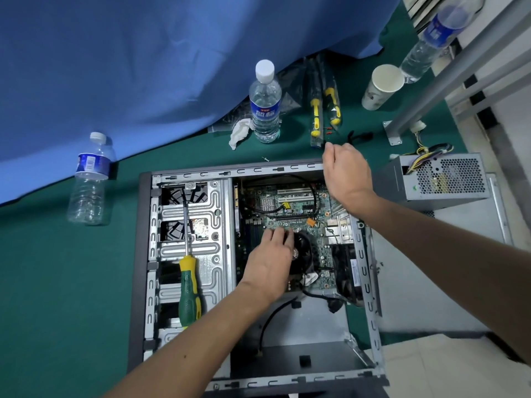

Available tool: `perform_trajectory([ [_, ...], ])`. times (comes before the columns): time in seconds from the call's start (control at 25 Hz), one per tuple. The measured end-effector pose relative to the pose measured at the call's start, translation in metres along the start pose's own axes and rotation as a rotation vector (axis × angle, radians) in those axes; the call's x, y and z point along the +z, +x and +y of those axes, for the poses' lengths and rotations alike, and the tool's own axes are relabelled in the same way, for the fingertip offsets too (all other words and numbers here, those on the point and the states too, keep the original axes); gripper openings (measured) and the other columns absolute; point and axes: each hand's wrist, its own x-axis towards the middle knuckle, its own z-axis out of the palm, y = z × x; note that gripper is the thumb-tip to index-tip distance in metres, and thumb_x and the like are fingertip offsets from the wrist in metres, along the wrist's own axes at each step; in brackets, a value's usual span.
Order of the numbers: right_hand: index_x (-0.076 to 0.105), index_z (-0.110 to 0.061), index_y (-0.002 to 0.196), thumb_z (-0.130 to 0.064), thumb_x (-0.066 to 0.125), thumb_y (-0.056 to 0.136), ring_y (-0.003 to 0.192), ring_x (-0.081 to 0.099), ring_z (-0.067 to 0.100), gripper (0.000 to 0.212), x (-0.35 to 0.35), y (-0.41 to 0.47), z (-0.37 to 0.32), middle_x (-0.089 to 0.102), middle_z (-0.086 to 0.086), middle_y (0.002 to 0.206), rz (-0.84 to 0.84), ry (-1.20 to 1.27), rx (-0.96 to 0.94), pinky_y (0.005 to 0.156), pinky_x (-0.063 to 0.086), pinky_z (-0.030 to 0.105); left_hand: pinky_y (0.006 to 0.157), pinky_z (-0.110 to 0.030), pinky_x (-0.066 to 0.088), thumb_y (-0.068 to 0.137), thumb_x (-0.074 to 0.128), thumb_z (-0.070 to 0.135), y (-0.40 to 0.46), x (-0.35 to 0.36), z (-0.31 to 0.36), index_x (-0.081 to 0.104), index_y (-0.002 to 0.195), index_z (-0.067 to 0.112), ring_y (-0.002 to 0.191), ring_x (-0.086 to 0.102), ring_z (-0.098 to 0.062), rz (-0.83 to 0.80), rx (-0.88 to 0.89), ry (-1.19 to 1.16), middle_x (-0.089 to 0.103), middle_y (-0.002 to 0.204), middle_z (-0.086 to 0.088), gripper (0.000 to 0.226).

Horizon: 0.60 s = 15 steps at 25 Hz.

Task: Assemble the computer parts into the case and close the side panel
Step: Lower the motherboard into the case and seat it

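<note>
The open computer case (253,271) lies flat on the green mat in the lower middle of the frame. The left hand (270,259) rests on the circuit board (290,208) beside the round fan (301,254), fingers loosely spread and gripping nothing. The right hand (346,170) hovers at the case's upper right corner, fingers curled; whether it pinches anything cannot be told. A screwdriver (188,282) lies on the case's drive bays at left.

The case (184,242) is dull stamped metal. At its nine o'clock, clear glossy plastic bottle (87,182); at twelve, smooth blue cloth (143,67); at one, matt paper cup (380,87).
</note>
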Motion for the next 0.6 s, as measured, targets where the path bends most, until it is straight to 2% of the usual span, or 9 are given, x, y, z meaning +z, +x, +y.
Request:
perform_trajectory([
  [0.16,0.048,-0.012,0.076,-0.031,0.024,0.107,0.08,0.046,0.026,0.043,0.0,0.0008,0.0003,0.049,0.009,0.085,0.0,0.002,0.002,0.073,0.033,0.033,0.103,-0.029,0.045,0.085,0.073,0.015,0.0001,-0.0001,0.0017,0.017,0.155,0.006,0.125,0.031,-0.024,-0.001,-0.01,-0.051,0.029,0.143,-0.007,0.09],
  [0.32,0.048,-0.013,0.077,-0.032,0.024,0.107,0.08,0.046,0.026,0.043,0.0009,0.0,0.0002,0.05,0.009,0.085,0.0,-0.008,-0.005,0.073,0.035,0.035,0.108,-0.028,0.036,0.086,0.071,0.019,-0.0039,0.0035,0.0034,0.015,0.155,0.006,0.127,0.03,-0.025,0.006,-0.005,-0.012,0.028,0.143,-0.009,0.09],
  [0.4,0.049,-0.012,0.078,-0.032,0.024,0.107,0.08,0.047,0.026,0.043,0.0002,0.0002,-0.0005,0.05,0.009,0.086,0.002,-0.006,-0.007,0.073,0.035,0.035,0.102,-0.028,0.043,0.086,0.072,0.019,-0.0023,0.001,0.0016,0.017,0.155,0.007,0.125,0.03,-0.024,-0.005,-0.005,-0.017,0.028,0.142,-0.007,0.089],
  [0.52,0.053,-0.01,0.079,-0.031,0.024,0.107,0.082,0.049,0.029,0.045,-0.0005,0.0018,0.0006,0.051,0.011,0.087,0.0,-0.005,-0.013,0.074,0.036,0.036,0.084,-0.03,0.054,0.084,0.073,0.017,-0.0008,-0.0015,0.0032,0.025,0.152,0.008,0.123,0.03,-0.023,-0.021,-0.018,-0.034,0.027,0.139,-0.005,0.083],
  [0.6,0.055,-0.008,0.08,-0.031,0.024,0.107,0.083,0.051,0.031,0.046,-0.0017,0.0004,-0.0004,0.051,0.012,0.087,0.001,0.001,-0.017,0.074,0.036,0.036,0.087,-0.03,0.053,0.084,0.074,0.018,-0.0035,-0.002,0.0051,0.026,0.151,0.008,0.123,0.031,-0.023,-0.023,-0.015,-0.026,0.027,0.14,-0.005,0.083],
])
